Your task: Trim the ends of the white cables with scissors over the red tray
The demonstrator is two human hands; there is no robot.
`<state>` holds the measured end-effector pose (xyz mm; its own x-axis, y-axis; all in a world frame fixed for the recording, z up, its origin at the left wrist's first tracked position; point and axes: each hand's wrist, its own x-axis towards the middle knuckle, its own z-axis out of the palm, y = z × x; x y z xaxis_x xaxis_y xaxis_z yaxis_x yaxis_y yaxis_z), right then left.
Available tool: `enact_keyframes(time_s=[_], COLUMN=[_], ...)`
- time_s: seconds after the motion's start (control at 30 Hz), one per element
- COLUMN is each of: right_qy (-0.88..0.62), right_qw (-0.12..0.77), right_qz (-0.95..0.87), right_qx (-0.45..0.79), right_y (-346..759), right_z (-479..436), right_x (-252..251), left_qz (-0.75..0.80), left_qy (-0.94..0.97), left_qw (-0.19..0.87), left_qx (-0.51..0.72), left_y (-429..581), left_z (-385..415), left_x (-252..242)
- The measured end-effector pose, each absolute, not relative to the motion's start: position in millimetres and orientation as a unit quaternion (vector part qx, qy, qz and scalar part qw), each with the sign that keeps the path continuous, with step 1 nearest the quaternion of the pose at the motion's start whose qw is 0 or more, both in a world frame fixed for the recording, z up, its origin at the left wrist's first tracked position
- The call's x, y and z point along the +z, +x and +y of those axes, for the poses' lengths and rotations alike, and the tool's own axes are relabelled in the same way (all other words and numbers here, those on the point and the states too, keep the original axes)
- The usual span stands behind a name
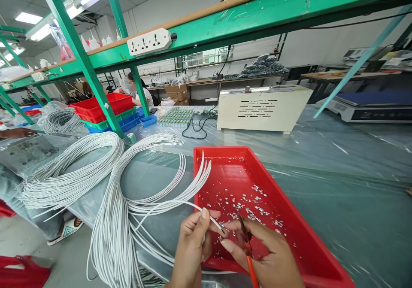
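Note:
My left hand (192, 245) pinches a thin white cable (167, 203) near its end, fingers closed round it. My right hand (264, 256) grips a small cutting tool with orange-red handles (248, 247), its jaws at the cable's tip. Both hands hover over the near end of a red plastic tray (299, 241) strewn with small white insulation scraps (251, 206). More white cables (112, 219) fan out to the left and hang over the table edge.
A beige metal box (262, 107) stands behind the tray on the plastic-covered table (337, 168). Stacked red, green and blue bins (106, 112) sit at the back left. Green shelf posts (80, 56) rise nearby. Another person's hand (17, 132) and sandalled foot (66, 230) show at left.

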<state>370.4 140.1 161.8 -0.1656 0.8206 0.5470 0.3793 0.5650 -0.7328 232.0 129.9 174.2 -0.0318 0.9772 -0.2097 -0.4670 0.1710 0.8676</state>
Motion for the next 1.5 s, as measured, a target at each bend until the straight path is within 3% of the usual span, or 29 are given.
enact_keyframes(time_s=[0.57,0.77,1.13,1.23,1.5], right_qy=[-0.381,-0.250,-0.236,-0.233,-0.395], right_qw=[0.574,0.525,0.468,0.465,0.554], right_qz=[-0.721,-0.812,-0.837,-0.843,-0.723], right_qx=[0.077,-0.044,-0.159,-0.139,0.120], right_y=[382.2,379.9,391.2,386.7,383.8], right_z=[134.6,137.5,129.2,127.3,113.0], right_x=[169.6,187.0,168.6,168.6,175.3], left_qz=[0.464,0.460,0.478,0.484,0.460], left_qy=[0.324,0.335,0.336,0.338,0.485], left_qw=[0.596,0.619,0.611,0.610,0.549], left_qx=[0.570,0.540,0.534,0.529,0.502], left_y=[234.3,230.3,233.2,233.6,228.2], left_z=[125.2,119.2,111.7,110.5,97.2], left_x=[176.6,181.7,185.6,185.5,154.7])
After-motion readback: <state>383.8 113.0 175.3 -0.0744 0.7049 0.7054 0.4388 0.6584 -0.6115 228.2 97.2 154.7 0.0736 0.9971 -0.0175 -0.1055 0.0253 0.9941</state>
